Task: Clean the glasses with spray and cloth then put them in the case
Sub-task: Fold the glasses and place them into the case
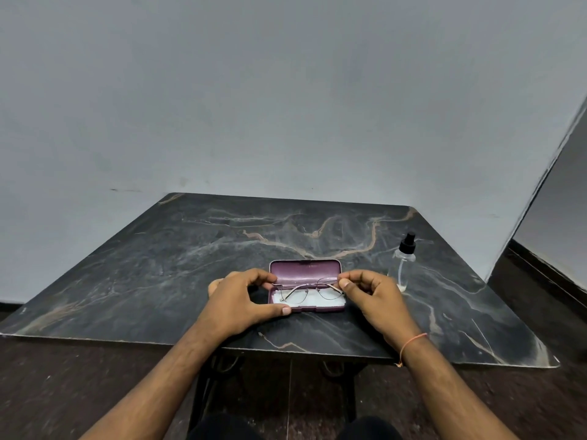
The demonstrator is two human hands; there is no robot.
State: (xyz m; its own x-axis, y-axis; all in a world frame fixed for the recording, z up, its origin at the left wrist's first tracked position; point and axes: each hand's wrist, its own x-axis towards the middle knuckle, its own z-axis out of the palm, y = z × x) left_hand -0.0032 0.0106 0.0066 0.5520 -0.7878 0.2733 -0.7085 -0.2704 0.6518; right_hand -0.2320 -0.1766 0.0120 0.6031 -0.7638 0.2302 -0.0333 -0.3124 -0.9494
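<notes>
A purple glasses case (305, 268) lies open in the middle of the table, its lid raised toward the wall. Inside its tray lies a white cloth (330, 300). Thin-framed glasses (313, 289) hang just over the tray. My left hand (244, 296) pinches their left end, its thumb lying along the case's front edge. My right hand (368, 292) pinches their right end between thumb and forefinger. A clear spray bottle (404, 265) with a black nozzle stands upright to the right of the case, a short way beyond my right hand.
The dark marble table (158, 265) stands against a plain grey wall. Its front edge runs just under my forearms. A dark floor and the table's metal frame (219, 369) show below. A wall corner slants down at the far right.
</notes>
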